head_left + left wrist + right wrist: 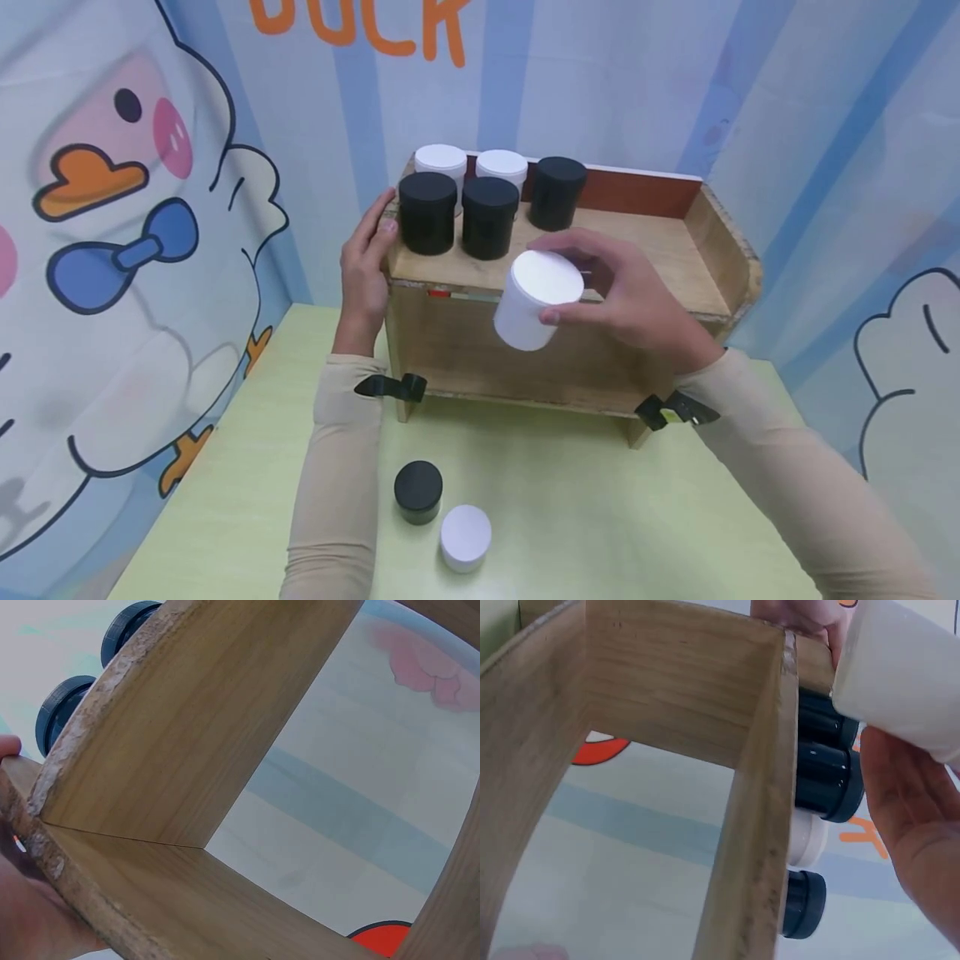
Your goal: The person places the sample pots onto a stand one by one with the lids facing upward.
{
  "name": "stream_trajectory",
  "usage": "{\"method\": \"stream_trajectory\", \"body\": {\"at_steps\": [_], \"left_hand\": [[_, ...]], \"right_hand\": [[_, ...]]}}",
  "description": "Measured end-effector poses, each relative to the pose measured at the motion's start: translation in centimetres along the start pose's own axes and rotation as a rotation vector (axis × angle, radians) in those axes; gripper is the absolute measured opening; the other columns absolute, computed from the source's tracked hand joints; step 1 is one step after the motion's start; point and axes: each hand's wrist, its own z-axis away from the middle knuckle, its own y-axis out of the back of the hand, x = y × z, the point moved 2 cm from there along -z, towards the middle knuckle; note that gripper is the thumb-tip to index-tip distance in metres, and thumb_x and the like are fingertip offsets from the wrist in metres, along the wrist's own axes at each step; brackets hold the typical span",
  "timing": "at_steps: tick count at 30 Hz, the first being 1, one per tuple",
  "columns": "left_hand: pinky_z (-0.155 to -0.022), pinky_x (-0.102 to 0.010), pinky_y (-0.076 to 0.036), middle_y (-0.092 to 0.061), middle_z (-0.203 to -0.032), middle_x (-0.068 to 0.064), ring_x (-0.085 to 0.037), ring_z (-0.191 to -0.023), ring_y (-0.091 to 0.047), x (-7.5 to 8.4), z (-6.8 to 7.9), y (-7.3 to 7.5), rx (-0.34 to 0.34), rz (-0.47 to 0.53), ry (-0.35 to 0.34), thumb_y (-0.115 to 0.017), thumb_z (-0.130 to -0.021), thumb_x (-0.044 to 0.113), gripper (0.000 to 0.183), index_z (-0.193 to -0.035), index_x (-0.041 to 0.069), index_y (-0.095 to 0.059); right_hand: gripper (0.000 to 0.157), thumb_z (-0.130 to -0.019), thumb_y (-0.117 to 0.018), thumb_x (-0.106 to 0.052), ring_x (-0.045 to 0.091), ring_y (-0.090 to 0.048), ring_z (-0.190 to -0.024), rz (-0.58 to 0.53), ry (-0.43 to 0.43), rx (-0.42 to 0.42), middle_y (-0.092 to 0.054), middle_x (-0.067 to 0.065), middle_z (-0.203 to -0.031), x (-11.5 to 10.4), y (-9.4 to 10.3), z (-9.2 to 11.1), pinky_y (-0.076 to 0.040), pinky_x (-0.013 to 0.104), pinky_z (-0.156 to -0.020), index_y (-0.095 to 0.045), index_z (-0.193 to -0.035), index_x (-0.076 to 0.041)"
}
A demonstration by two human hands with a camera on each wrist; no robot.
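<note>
My right hand (626, 296) holds a white lidded jar (536, 300) between thumb and fingers, tilted, in front of the top board of a wooden shelf (637, 242). In the right wrist view the same white jar (907, 682) sits at the upper right, above the fingers. My left hand (365, 267) grips the left end of the shelf, with fingertips over its edge. On the top board, two black jars (427, 212) stand in front at the left. Two white jars (441, 158) and another black jar (557, 193) are behind them.
On the pale green table (570, 500), a black jar (418, 492) and a white jar (465, 537) stand near the front, beside my left forearm. The shelf has an open lower compartment (457, 350) and a raised right end board (727, 242). A striped cartoon curtain (622, 75) hangs behind.
</note>
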Motion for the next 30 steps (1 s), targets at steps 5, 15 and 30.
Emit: {"method": "stream_trajectory", "body": {"at_steps": [5, 15, 30], "left_hand": [[-0.129, -0.044, -0.02, -0.038, -0.162, 0.008, -0.011, -0.154, -0.027, 0.0, 0.1, 0.1, -0.003, 0.008, 0.004, -0.039, -0.105, 0.035, 0.049, -0.153, 0.027, -0.044], [-0.129, -0.043, -0.021, -0.039, -0.162, 0.007, -0.012, -0.154, -0.028, -0.2, 0.1, 0.2, -0.002, 0.015, 0.004, -0.04, -0.105, 0.034, 0.049, -0.153, 0.027, -0.045], [-0.128, -0.043, -0.022, -0.039, -0.162, 0.008, -0.011, -0.154, -0.029, 0.0, 0.0, 0.1, -0.001, 0.024, 0.003, -0.041, -0.104, 0.035, 0.049, -0.152, 0.028, -0.045]], "right_hand": [[0.056, -0.08, -0.084, -0.017, 0.018, -0.062, -0.108, 0.067, -0.032, 0.09, -0.064, 0.004, -0.128, -0.5, 1.1, -1.2, -0.054, 0.026, -0.093, -0.063, -0.132, -0.012], [0.056, -0.081, -0.083, -0.035, 0.022, -0.063, -0.11, 0.202, -0.197, 0.211, -0.066, 0.007, -0.129, -0.7, 2.6, -4.0, -0.052, 0.039, -0.096, -0.062, -0.129, -0.014], [0.07, -0.081, -0.078, -0.054, 0.027, -0.056, -0.118, 0.331, -0.406, 0.188, -0.062, 0.011, -0.135, 0.7, 3.4, -6.0, -0.05, 0.044, -0.098, -0.058, -0.133, -0.011]]}}
